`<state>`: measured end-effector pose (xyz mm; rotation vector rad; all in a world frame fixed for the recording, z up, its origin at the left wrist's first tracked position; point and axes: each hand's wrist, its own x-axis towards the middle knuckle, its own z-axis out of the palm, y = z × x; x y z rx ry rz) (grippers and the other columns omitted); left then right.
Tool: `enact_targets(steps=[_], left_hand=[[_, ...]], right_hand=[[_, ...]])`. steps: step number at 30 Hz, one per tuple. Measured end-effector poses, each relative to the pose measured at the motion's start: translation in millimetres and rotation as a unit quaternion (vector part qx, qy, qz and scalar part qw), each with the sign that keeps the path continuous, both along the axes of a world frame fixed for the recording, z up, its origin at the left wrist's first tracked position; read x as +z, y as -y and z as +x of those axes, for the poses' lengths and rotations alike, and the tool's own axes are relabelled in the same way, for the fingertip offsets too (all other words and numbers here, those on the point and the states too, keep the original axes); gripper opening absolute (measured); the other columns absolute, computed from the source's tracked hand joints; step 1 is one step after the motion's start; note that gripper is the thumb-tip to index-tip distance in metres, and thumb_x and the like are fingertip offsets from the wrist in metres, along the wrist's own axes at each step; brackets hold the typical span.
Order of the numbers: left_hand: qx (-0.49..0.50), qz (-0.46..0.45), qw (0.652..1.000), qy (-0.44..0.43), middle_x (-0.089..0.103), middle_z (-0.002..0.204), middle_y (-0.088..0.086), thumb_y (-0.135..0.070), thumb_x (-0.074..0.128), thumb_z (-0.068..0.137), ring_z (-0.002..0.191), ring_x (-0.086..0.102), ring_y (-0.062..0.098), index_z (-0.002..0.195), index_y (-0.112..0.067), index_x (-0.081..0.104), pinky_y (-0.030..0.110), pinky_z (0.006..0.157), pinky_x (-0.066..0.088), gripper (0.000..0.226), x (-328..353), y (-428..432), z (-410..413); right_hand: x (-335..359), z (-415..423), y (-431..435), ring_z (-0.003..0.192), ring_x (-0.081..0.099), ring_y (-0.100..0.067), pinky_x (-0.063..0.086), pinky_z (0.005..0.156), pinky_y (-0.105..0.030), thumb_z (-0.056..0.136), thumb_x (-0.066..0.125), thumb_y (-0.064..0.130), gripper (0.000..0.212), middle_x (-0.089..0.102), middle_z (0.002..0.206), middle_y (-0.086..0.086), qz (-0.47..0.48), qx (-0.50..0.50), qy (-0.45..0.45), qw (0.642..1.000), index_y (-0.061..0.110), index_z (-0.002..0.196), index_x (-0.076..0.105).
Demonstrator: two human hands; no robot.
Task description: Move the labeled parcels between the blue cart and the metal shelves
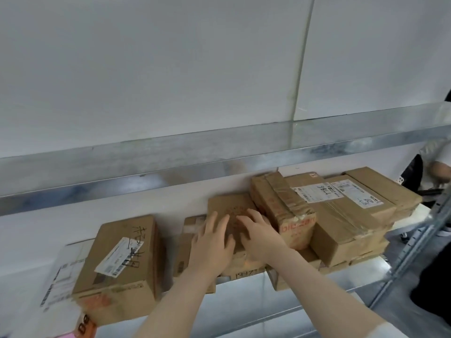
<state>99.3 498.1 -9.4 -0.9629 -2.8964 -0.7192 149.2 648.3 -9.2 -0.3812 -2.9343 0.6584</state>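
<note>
Left hand [212,242] and right hand [258,237] side by side, fingers spread flat — brown parcel [227,203] directly beneath, on metal shelf [361,281]

A plain white wall [170,57] fills the upper half of the view. It is made of flat panels, with one thin vertical seam [302,64] between them. In front of it runs a grey galvanised metal shelf board [219,152], dull in some patches and shiny in others. At the right stands a perforated metal upright post [412,242], and beside it a little grey floor [438,247] shows. The light is soft and even.
</note>
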Motion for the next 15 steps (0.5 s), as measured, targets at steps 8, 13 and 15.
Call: enact_targets(steps=[8, 13, 15], left_hand=[[0.001, 0.009, 0.997, 0.072, -0.02, 0.158, -0.013, -0.052, 0.024, 0.098, 0.146, 0.009, 0.028, 0.149, -0.045, 0.005, 0.046, 0.114, 0.028, 0.054, -25.0, -11.3, -17.2], [-0.008, 0.026, 0.998, 0.055, -0.017, 0.157, -0.017, -0.05, 0.025, 0.098, 0.14, 0.029, 0.021, 0.148, -0.045, 0.007, 0.037, 0.094, 0.047, 0.053, -25.5, -3.6, -15.0], [-0.011, 0.029, 0.998, 0.049, -0.016, 0.157, -0.018, -0.05, 0.025, 0.098, 0.136, 0.034, 0.02, 0.147, -0.046, 0.006, 0.031, 0.085, 0.05, 0.053, -27.1, 0.1, -15.8]], right_hand=[[-15.2, -16.3, -6.6, 0.145, 0.005, -0.021, 0.02, 0.114, -0.036, 0.098, 0.036, 0.033, 0.047, 0.004, 0.16, 0.001, -0.031, -0.01, -0.017, 0.999, 0.029, 0.145, 0.031], [-20.9, -17.4, -11.5, 0.146, 0.002, -0.02, 0.013, 0.116, -0.036, 0.097, 0.041, 0.036, 0.047, 0.008, 0.159, 0.004, -0.031, 0.008, -0.034, 0.999, 0.031, 0.143, 0.035], [-21.2, -18.0, -12.7, 0.146, -0.001, -0.022, 0.011, 0.116, -0.037, 0.096, 0.042, 0.039, 0.049, 0.006, 0.16, 0.005, -0.042, 0.011, -0.029, 0.999, 0.033, 0.144, 0.034]])
